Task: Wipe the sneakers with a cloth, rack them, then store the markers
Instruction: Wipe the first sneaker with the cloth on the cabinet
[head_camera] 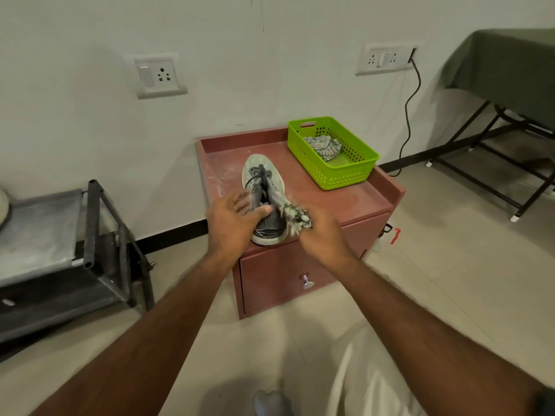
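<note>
A pale grey mesh sneaker with dark laces lies on the dusty reddish-brown surface of a small drawer cabinet, toe pointing toward the wall and heel at the front edge, which brings the shoe within easy reach of both hands. The left hand cups the heel end of the sneaker, thumb across the collar and fingers spread along its left side, probably to steady it against the rubbing. The right hand, just right of the sneaker's heel, clutches a bunched grey-and-white cloth pressed against the shoe's right flank; the cloth is blurred, so a wiping stroke seems to be under way. Behind and to the right of the sneaker stands a lime-green perforated plastic basket with a second crumpled striped rag inside, kept off the wiping area. Well to the left of the sneaker, on the floor, is a black metal-framed rack with grey fabric shelves, likely where the shoe goes next. No markers are visible; they may lie out of view or in the drawer with the chrome knob below the sneaker.
</note>
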A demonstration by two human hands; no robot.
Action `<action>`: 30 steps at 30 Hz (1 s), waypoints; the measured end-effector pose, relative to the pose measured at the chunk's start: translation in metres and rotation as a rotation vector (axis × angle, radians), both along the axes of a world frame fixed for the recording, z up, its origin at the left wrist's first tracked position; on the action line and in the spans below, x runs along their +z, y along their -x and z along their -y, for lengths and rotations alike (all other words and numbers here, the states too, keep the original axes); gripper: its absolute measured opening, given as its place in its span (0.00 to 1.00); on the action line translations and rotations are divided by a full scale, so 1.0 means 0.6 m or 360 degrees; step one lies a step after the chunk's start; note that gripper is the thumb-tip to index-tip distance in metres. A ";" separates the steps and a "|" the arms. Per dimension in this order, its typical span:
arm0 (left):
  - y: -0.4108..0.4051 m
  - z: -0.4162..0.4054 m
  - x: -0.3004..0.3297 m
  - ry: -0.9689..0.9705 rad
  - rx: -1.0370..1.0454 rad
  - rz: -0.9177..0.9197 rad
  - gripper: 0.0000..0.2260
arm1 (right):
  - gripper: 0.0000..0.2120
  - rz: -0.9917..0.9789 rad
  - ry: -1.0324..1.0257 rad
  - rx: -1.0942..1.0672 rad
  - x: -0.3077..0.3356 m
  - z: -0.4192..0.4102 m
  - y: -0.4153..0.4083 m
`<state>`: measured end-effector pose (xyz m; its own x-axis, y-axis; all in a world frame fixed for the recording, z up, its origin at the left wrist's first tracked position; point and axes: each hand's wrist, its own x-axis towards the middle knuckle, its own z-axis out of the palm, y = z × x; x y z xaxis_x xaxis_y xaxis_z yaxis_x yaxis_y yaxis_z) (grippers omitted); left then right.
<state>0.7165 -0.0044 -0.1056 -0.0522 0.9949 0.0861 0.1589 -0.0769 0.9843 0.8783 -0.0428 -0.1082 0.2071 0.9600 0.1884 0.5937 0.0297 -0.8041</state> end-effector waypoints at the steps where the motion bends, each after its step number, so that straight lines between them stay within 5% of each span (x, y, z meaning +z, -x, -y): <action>1: 0.005 0.005 0.004 0.0047 0.0013 -0.0027 0.27 | 0.28 0.0042 -0.0074 0.0027 0.000 -0.006 0.008; 5: 0.022 0.004 0.002 0.0169 -0.0035 -0.0155 0.20 | 0.36 0.0102 -0.0246 0.0315 -0.013 -0.023 0.037; 10: 0.028 -0.006 -0.008 0.0220 -0.0134 -0.0074 0.25 | 0.28 0.0323 -0.0436 0.0260 -0.037 -0.051 0.044; 13: 0.031 -0.008 -0.009 0.0171 -0.0111 -0.0090 0.30 | 0.20 -0.0055 -0.0459 0.0079 -0.025 -0.056 0.034; 19: 0.031 0.001 -0.015 -0.0082 -0.0171 -0.0424 0.40 | 0.20 -0.1730 -0.0027 -0.0168 -0.022 -0.054 0.004; 25: 0.027 0.008 -0.018 -0.0396 -0.0275 -0.0861 0.51 | 0.24 -0.2197 0.0017 0.0008 -0.021 -0.043 0.011; 30: 0.051 -0.012 -0.029 -0.0599 -0.0197 -0.1067 0.55 | 0.24 -0.2055 0.0334 0.0008 -0.031 -0.038 0.020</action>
